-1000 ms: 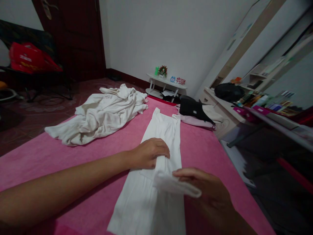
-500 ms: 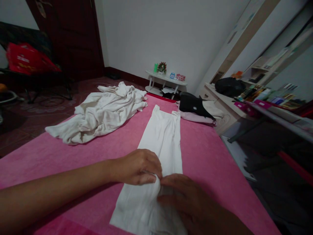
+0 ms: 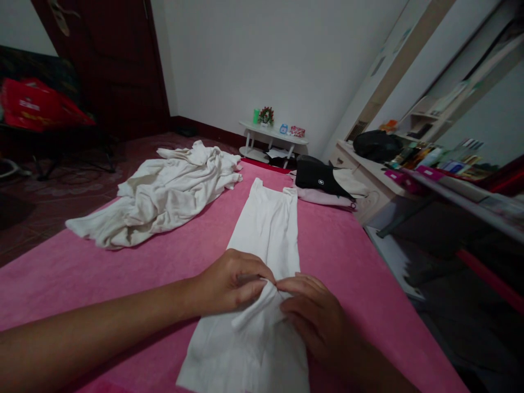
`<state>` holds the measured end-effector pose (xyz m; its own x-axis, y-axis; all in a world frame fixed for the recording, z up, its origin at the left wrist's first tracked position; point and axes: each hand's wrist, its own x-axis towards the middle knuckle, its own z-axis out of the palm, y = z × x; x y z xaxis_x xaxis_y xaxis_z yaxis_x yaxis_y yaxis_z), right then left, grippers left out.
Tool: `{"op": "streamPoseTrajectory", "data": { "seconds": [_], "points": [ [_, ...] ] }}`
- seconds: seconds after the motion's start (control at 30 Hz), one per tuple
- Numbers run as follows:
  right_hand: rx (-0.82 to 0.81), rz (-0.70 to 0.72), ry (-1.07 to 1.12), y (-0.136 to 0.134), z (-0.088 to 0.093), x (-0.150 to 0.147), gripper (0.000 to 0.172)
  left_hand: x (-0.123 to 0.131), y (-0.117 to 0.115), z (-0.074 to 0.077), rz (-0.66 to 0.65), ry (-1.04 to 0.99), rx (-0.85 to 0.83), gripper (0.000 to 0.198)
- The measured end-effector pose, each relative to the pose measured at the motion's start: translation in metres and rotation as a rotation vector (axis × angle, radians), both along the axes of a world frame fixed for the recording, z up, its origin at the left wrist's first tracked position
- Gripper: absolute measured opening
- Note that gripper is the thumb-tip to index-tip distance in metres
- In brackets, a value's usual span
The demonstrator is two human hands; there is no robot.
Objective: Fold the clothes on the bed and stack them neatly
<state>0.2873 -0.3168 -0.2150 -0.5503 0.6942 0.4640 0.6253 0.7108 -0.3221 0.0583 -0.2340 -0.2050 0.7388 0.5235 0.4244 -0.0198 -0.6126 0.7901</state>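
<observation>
A white garment (image 3: 266, 229), which looks like a tank top with two straps at its far end, lies lengthwise on the pink bed cover (image 3: 335, 245). Across its middle, my left hand (image 3: 241, 281) pinches a fold of the cloth between thumb and fingers. My right hand (image 3: 313, 305) meets it there, its fingertips closed on the same raised fold. A small flap of fabric stands up between the two hands. Below them the near end of the garment spreads flat toward me.
A crumpled white cloth heap (image 3: 164, 196) lies at the bed's left. Folded clothes, a black one (image 3: 323, 177) on top, are stacked at the far right. Beyond stands a small white shelf (image 3: 274, 131). A cluttered dresser (image 3: 368, 164) and a dark table frame line the right side.
Both hands have lifted the fold slightly higher, and the right hand has shifted a little up and away from me. The flap between them stands out more. The view has shifted slightly.
</observation>
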Motion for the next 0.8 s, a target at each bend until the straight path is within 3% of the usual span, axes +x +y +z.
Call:
{"op": "streamPoseTrajectory", "data": {
  "seconds": [0.07,0.17,0.27,0.47,0.7,0.8],
  "points": [
    [-0.033,-0.051,0.041,0.001,-0.001,0.004,0.023,0.003,0.0,0.0,0.07,-0.019,-0.061,0.022],
    [0.0,-0.153,0.023,0.006,-0.009,0.007,0.045,0.01,0.002,0.0,0.209,-0.07,-0.182,0.017],
    [0.017,-0.214,-0.018,0.015,-0.017,0.005,0.058,0.017,0.003,0.004,0.26,-0.119,-0.24,0.015],
    [0.121,-0.13,0.077,0.024,-0.008,0.011,0.029,0.017,-0.003,0.013,0.13,-0.056,-0.137,0.019],
    [0.246,0.053,0.026,0.016,-0.005,0.018,0.024,0.008,-0.006,0.013,-0.012,0.134,0.049,0.027],
    [0.13,0.139,0.113,0.009,-0.006,0.013,0.016,0.009,-0.008,0.013,-0.099,0.238,0.119,0.023]
  ]
}}
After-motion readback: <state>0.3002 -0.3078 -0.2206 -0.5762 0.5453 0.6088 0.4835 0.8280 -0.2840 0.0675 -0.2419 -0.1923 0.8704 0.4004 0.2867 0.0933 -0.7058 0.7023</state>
